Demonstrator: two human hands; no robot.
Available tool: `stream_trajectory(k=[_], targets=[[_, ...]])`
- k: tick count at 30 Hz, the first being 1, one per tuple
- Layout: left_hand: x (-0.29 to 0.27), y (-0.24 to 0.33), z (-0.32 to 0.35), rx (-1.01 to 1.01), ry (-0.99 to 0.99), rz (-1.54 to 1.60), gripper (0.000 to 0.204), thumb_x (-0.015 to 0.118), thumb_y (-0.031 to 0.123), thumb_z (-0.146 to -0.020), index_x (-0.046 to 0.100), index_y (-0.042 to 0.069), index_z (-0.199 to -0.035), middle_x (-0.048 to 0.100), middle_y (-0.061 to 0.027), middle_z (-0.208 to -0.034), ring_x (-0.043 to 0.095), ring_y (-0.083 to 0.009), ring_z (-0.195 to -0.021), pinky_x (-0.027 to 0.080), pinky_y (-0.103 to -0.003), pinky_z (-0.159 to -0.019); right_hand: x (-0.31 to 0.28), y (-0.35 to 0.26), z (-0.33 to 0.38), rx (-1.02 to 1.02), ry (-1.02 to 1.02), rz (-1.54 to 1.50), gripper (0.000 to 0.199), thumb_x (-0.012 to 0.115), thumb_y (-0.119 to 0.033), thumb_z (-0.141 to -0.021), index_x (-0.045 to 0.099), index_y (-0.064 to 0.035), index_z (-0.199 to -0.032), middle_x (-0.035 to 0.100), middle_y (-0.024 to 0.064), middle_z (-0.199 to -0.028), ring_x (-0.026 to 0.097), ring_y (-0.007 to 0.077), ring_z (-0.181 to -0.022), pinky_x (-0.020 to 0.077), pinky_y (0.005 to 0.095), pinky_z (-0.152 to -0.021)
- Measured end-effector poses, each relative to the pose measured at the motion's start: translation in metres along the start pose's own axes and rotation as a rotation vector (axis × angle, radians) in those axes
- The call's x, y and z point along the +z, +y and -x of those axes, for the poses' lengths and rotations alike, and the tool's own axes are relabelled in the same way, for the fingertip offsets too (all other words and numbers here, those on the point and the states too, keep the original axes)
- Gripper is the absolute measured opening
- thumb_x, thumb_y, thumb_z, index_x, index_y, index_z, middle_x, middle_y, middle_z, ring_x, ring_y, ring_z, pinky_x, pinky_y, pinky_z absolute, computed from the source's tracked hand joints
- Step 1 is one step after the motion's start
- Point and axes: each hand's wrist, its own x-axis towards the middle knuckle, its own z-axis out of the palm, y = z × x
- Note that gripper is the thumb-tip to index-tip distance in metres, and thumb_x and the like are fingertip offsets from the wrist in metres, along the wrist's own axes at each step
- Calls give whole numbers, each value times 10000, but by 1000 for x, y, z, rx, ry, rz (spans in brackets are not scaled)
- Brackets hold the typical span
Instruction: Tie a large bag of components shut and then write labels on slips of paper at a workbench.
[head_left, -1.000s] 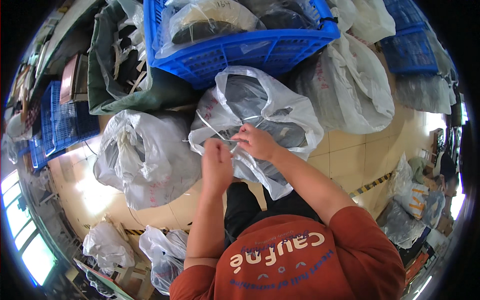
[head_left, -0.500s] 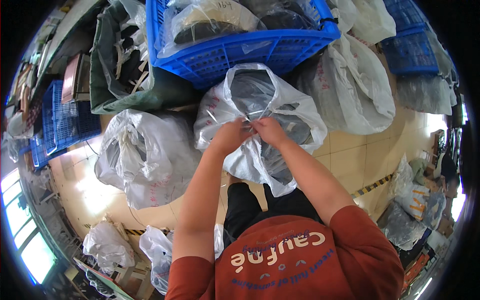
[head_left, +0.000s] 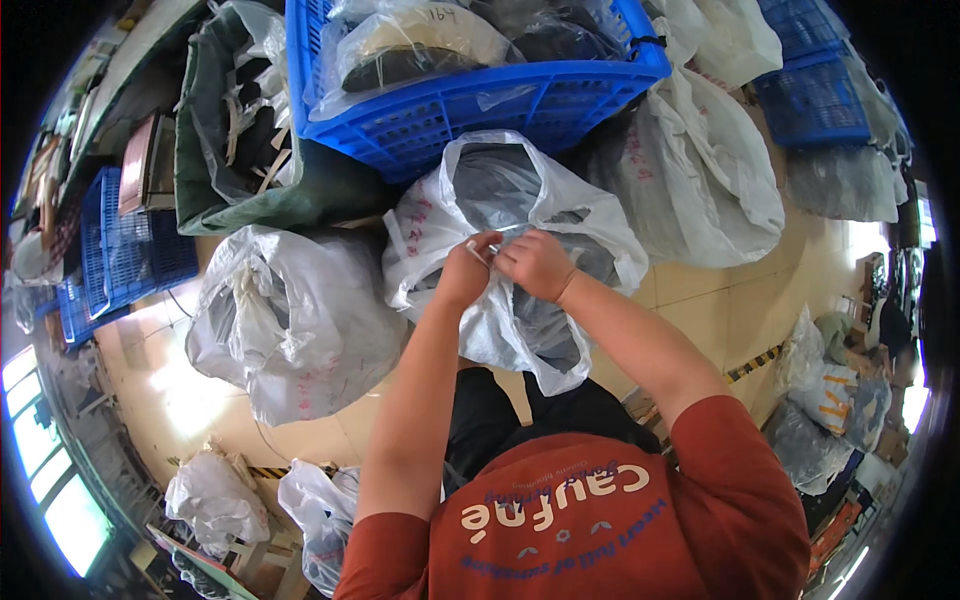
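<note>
In front of my body stands a large white woven sack (head_left: 500, 335), with dark contents showing through the gaps in its gathered top. At the middle of its mouth, my left hand (head_left: 468, 270) pinches a thin white strip (head_left: 477, 252) that looks like a tie. My right hand (head_left: 538, 264) is closed right beside it, fingertips on the same strip. The two hands almost touch. Part of the strip and the gathered material under the fingers is hidden.
A blue plastic crate (head_left: 460, 110) with wrapped items stands just beyond the sack. A second white sack (head_left: 320, 350) sits to the left, and another white sack (head_left: 690, 180) to the right. Far left is a green bin (head_left: 240, 210) with scraps inside.
My right hand has turned and curled in closer to the left, its fingers now bent over the strip. The sack's folds have shifted slightly.
</note>
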Motion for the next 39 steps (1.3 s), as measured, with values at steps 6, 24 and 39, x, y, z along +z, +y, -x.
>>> stream_trajectory(k=[6,24,39], targets=[[-12,-8,-22,-228,-453,175,180,507,4,-802,625,-1,-940,633,-132,-775,566,-209,-658,450,-281,-634,-3,3,14,-75,181,-52,22,562,-123,-679,551,-125,-661,555,-12,-736,555,182,-677,423,316,-645],[-66,-29,-12,-363,27,-105,230,646,188,-748,622,-41,-749,612,-109,-647,582,-171,-588,461,-310,-569,16,-37,38,757,306,-443,88,610,-161,-741,589,-80,-714,612,64,-700,567,279,-747,438,384,-644],[-13,95,-42,-297,-164,934,160,469,97,-863,567,-12,-929,566,-59,-716,531,-140,-622,433,-265,-613,37,-51,43,730,163,-265,137,558,-188,-773,636,-99,-704,605,80,-690,557,254,-763,371,396,-731]])
